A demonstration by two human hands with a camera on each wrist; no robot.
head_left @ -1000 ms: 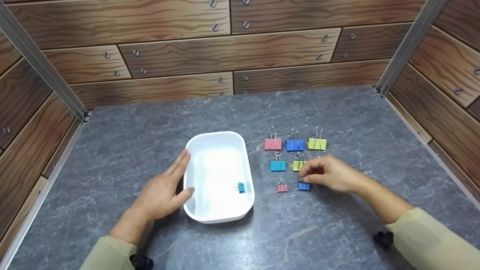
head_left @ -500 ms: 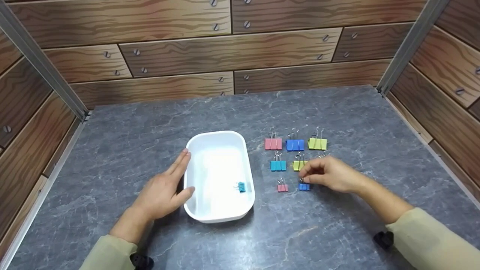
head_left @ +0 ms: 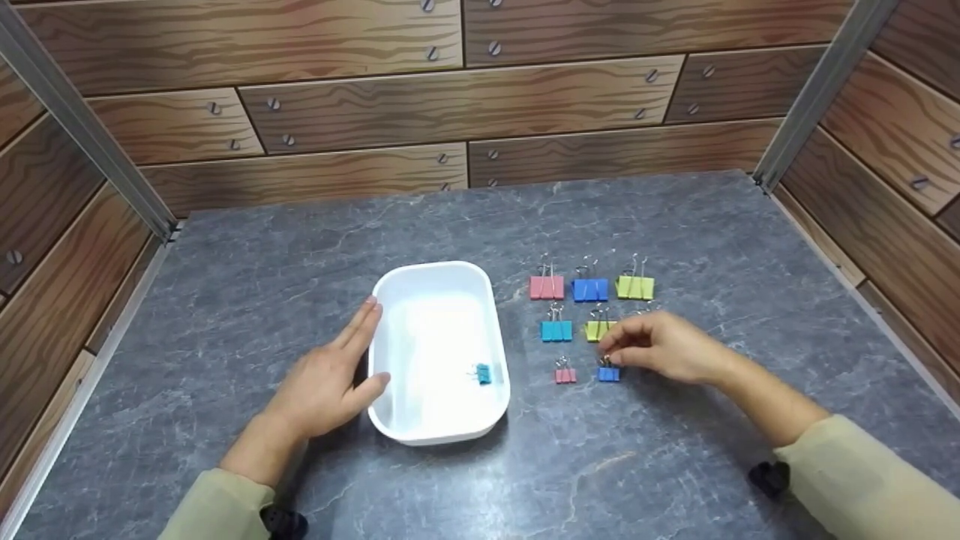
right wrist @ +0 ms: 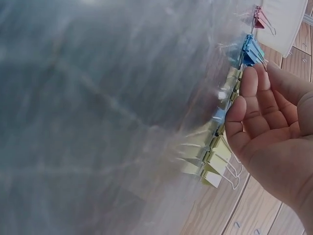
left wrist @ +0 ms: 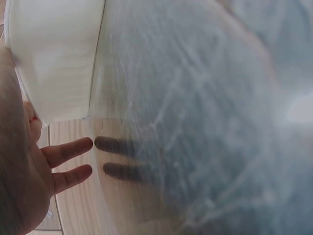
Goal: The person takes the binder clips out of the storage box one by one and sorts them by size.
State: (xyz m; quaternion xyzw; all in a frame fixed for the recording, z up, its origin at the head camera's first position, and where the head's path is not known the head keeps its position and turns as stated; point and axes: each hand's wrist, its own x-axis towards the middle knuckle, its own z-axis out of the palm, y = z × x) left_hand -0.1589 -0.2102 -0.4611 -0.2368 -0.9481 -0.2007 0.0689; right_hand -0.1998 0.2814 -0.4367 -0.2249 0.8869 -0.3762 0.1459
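Note:
A white tray (head_left: 390, 289) sits mid-table with one small teal binder clip (head_left: 481, 373) inside. My left hand (head_left: 362, 346) lies against the tray's left wall, fingers straight and thumb by the rim; the left wrist view shows the tray wall (left wrist: 54, 54) beside those fingers (left wrist: 66, 151). To the right, my right hand (head_left: 609, 352) curls over a small blue clip (head_left: 608, 373) and pinches its wire handles. In the right wrist view the blue clip (right wrist: 247, 49) sits at the fingertips (right wrist: 249, 78). The clip rests on the table.
Binder clips lie in rows right of the tray: pink (head_left: 546, 287), blue (head_left: 589, 289) and green (head_left: 634, 287) at the back, teal (head_left: 556, 331) and yellow-green (head_left: 596, 330) in the middle, a small pink one (head_left: 565, 375) in front. Wood-pattern walls enclose the grey table (head_left: 300, 247).

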